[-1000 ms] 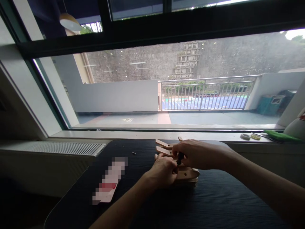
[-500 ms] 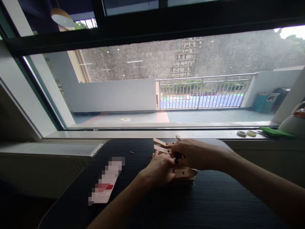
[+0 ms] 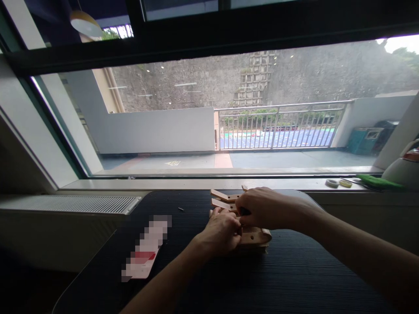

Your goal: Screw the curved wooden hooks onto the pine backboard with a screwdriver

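A pale wooden assembly (image 3: 253, 237) with angled slats and round holes rests on the dark table. My left hand (image 3: 222, 229) is closed on its left side, fingers curled over the wood. Over the middle of it, my right hand (image 3: 258, 207) is closed with bent fingers around a small dark piece (image 3: 245, 211). Most of that piece is hidden, and its kind cannot be made out. The two hands nearly meet above the wood, covering its centre. To the left lies a small thin metal piece (image 3: 181, 209), which looks like a screw.
A pink and white flat packet (image 3: 141, 270), partly pixelated, lies on the left of the black table (image 3: 314, 266). On the windowsill (image 3: 262, 183) are tape rolls (image 3: 332, 183), a green cloth (image 3: 379, 182) and a white kettle-like vessel (image 3: 406, 170). A radiator (image 3: 98, 205) stands left.
My right hand has turned slightly and shifted a little upward, so the dark piece shows less. My left hand has barely moved on the wooden assembly.
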The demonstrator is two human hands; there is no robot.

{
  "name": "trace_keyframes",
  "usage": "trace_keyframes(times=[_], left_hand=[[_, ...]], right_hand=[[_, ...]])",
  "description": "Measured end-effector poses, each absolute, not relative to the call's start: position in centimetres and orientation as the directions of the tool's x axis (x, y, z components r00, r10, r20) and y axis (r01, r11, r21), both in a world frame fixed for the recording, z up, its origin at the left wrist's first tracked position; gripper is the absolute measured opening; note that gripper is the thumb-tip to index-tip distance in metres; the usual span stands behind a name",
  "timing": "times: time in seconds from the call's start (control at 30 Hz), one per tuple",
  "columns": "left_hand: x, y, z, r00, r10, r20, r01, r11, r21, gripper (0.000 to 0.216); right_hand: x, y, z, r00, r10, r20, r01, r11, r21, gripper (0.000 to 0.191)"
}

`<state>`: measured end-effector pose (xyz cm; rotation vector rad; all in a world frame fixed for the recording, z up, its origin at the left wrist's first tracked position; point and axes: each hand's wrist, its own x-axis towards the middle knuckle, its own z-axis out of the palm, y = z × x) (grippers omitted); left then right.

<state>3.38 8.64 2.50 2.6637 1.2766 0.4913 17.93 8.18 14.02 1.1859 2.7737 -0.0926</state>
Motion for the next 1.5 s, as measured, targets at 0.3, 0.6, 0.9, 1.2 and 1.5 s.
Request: trace_keyframes(times=[0.3,0.6,0.9,1.2,1.5], left_hand=[[3.4,8.6,2.8,0.562,0.807,0.183,0.757,-0.591,0.279,0.017],[3.5,8.4,2.9,0.546,0.820,0.170,0.773,-0.572,0.275,0.016],[3.4,8.6,2.6,0.561,0.802,0.204,0.754,-0.597,0.274,0.015],[3.5,8.2,3.3,0.549,0.818,0.173,0.769,-0.575,0.280,0.015],[3.5,8.5,2.8,0.553,0.814,0.178,0.771,-0.581,0.260,0.014]], right_hand=[[18.1,9.0,14.3,-0.716,0.683,-0.146,0.696,0.714,-0.076,0.018],[18.3,9.0,14.3,-0.715,0.678,-0.171,0.698,0.706,-0.121,0.017],[18.5,9.1,13.9,-0.722,0.683,-0.111,0.692,0.713,-0.115,0.023],[18.2,8.4,14.4,-0.704,0.689,-0.171,0.710,0.687,-0.155,0.020],[18.2,8.6,14.5,-0.681,0.723,-0.112,0.731,0.680,-0.055,0.019]])
